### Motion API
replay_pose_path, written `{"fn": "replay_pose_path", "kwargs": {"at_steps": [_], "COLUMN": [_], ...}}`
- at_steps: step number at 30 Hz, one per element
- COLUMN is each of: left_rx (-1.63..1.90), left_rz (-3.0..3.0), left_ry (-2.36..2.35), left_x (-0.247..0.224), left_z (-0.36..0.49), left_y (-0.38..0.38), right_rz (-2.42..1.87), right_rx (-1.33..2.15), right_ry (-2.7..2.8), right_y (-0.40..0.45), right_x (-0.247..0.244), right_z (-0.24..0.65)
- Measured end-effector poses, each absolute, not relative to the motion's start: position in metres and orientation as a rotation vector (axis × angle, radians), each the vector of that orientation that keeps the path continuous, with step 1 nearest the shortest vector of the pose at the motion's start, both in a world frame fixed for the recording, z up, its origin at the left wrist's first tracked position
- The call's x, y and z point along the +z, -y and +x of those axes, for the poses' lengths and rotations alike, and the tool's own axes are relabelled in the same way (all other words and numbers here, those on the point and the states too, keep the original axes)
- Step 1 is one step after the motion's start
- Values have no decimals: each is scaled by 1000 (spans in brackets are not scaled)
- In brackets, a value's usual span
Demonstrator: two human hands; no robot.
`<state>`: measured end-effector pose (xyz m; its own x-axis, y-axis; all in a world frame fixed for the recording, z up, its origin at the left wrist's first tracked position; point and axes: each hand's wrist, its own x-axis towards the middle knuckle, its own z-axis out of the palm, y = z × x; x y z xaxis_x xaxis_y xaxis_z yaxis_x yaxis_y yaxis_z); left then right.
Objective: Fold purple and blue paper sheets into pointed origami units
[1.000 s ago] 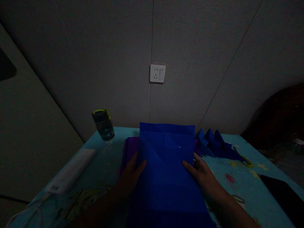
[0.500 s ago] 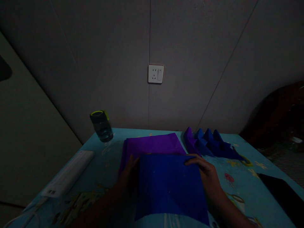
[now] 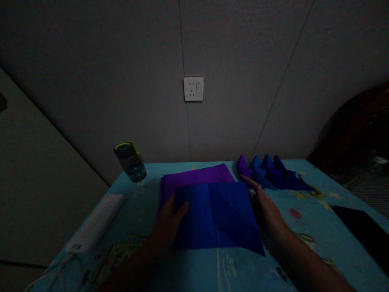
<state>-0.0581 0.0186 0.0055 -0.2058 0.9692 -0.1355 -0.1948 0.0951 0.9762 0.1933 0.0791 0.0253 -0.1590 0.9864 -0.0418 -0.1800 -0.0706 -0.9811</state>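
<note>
A blue sheet of paper [image 3: 217, 219] with a crease down its middle is held above the table. My left hand [image 3: 170, 219] grips its left edge, thumb on top and fingers behind. At the upper right corner, my right hand [image 3: 264, 202] has its fingers stretched out beside the edge, some of them hidden behind the paper. Purple sheets [image 3: 197, 175] lie flat just behind. Folded paper boats, one purple [image 3: 243, 166] and several blue [image 3: 273, 174], stand in a row at the back right.
A bottle with a green-rimmed lid [image 3: 130, 162] stands at the back left. A white power strip [image 3: 95, 223] with a cable lies at the left. On the right are a dark flat object [image 3: 361, 231] and yellow scissor-like handles [image 3: 316, 192]. The tablecloth [image 3: 234, 271] is patterned.
The blue sheet has tilted and now shows its middle crease. My left thumb has come onto its front. My right hand's fingers have moved off its front to the corner.
</note>
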Motion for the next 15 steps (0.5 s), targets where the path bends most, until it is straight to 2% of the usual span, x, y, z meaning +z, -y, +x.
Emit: {"fn": "replay_pose_path", "kwargs": {"at_steps": [5,10,15], "left_rx": [1427,1313,1187], "left_rz": [926,986,1134], "left_ry": [-1357,-1396,-1479], "left_x": [3,4,9], "left_z": [-60,-61,-57], "left_y": [-20,-17,-8], "right_rz": [-1086,-1006,-955], "right_rx": [1566,1649,1583], "right_ry": [1221,1322,1281], "right_y": [-79,-79,-76], "right_x": [25,27,19], "right_z": [196,195,189]}}
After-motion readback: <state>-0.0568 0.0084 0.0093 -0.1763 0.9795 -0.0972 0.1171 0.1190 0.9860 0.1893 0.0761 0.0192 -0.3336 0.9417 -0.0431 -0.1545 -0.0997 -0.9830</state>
